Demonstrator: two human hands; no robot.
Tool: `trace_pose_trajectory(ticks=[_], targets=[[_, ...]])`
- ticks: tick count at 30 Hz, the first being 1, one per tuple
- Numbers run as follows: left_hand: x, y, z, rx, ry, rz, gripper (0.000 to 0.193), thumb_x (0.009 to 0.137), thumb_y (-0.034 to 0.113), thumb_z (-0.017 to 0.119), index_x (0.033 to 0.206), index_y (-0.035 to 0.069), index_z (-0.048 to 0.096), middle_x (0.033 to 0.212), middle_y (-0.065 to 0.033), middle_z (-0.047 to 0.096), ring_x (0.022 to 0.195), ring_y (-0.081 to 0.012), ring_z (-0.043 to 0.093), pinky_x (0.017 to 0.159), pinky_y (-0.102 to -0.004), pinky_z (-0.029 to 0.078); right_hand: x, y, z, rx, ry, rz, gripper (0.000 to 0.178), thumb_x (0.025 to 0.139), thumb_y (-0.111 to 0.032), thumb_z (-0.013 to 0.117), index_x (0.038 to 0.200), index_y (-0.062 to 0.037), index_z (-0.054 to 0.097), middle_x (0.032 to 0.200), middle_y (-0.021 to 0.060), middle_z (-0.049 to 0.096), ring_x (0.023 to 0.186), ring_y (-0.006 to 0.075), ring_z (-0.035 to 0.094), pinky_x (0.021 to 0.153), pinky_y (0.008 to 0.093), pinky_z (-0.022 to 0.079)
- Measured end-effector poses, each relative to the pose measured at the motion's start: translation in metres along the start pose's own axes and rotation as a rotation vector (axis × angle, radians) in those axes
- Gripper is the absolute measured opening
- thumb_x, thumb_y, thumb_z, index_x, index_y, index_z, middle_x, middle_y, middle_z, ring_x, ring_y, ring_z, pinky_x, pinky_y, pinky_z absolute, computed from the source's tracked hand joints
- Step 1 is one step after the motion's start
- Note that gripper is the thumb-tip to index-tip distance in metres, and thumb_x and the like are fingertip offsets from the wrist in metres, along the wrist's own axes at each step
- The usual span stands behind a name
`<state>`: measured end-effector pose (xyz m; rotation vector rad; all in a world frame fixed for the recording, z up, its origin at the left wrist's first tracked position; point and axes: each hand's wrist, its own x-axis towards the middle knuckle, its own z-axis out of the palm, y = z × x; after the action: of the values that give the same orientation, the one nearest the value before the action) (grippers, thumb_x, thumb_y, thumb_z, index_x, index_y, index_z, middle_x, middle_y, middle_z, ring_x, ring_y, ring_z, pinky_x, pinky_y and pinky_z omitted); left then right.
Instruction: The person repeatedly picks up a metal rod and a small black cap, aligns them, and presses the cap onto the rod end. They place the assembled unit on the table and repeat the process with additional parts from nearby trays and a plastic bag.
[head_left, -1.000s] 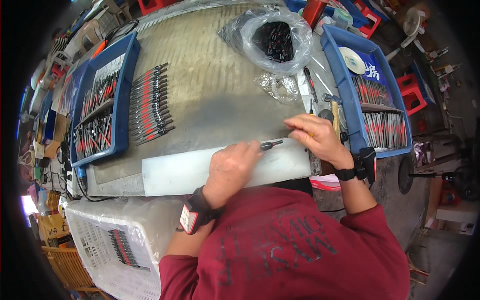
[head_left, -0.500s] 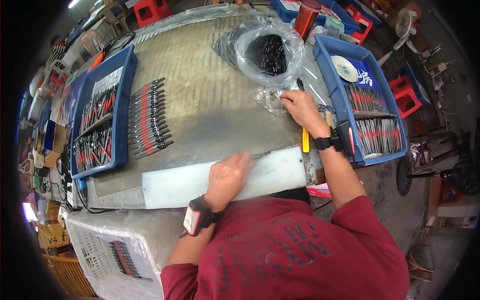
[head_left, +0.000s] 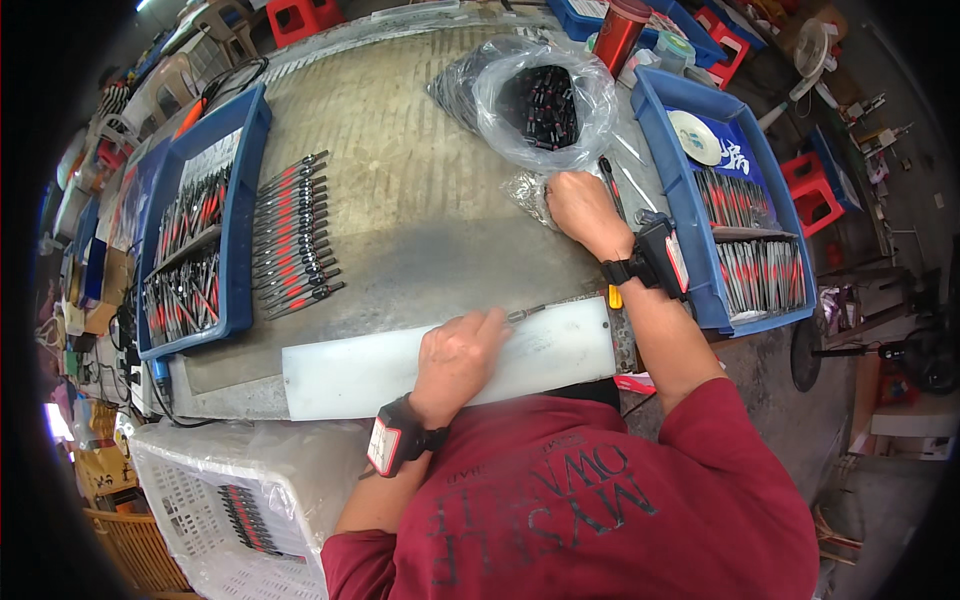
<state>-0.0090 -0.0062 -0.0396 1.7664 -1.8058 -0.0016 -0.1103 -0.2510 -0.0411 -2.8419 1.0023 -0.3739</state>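
Observation:
My left hand [head_left: 462, 360] is closed over the white board [head_left: 350, 372] at the table's front edge. A slim grey pen-shaped piece [head_left: 525, 313] sticks out from its fingers to the right. Further off, my right hand [head_left: 588, 212] has its fingers curled together at the edge of a small clear bag [head_left: 530, 196] of tiny shiny parts; whatever they pinch is hidden. Beyond it stands a larger clear bag [head_left: 485, 115] full of black pieces [head_left: 545, 108]. A black pen-like tool [head_left: 611, 186] lies just right of my right hand.
Red-and-black pen-shaped pieces [head_left: 290, 235] lie in a column at left. Blue trays with similar pieces flank the work: the left tray [head_left: 243, 220] and the right tray [head_left: 680, 190]. A yellow handle [head_left: 615, 297] lies by my right forearm. A white basket [head_left: 190, 490] stands below left.
My right hand has moved slightly left and toward me, its fingers now curled in at the small bag. My left hand stays nearly in place with the pen-shaped piece.

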Motion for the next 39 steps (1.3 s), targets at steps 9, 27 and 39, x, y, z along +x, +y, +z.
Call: trace_pose_trajectory(ticks=[9,27,39], targets=[[-0.001,-0.002,0.0,-0.014,-0.003,0.004,0.013,0.081,0.015,0.064,0.083,0.007,0.055,0.064,-0.0086,0.052,0.057,-0.0258,0.058,0.048,-0.0379,0.046,-0.004,-0.002,-0.006,0.058,-0.033,0.023,0.018,0.076,-0.004,0.05,0.082,0.0079,0.063,0.079,0.0295,0.061,0.077,0.0437,0.062,0.073,0.05,0.049],[-0.004,-0.005,0.004,-0.033,0.015,0.005,0.021,0.079,0.017,0.069,0.093,0.007,0.057,0.065,-0.0072,0.052,0.055,-0.0255,0.056,0.048,-0.0375,0.044,-0.091,-0.055,-0.032,0.994,-0.221,-0.056,0.009,0.087,-0.006,0.062,0.085,0.0026,0.062,0.077,0.0018,0.058,0.073,0.0087,0.051,0.064,0.0247,0.042],[-0.003,-0.004,0.003,-0.027,0.017,0.003,0.019,0.079,0.018,0.068,0.085,0.006,0.054,0.065,-0.008,0.053,0.057,-0.0257,0.058,0.049,-0.0372,0.046,-0.104,-0.055,-0.018,0.887,-0.118,-0.145,0.005,0.082,-0.003,0.063,0.084,0.0015,0.063,0.082,0.0072,0.064,0.076,0.0177,0.057,0.07,0.0294,0.045]])
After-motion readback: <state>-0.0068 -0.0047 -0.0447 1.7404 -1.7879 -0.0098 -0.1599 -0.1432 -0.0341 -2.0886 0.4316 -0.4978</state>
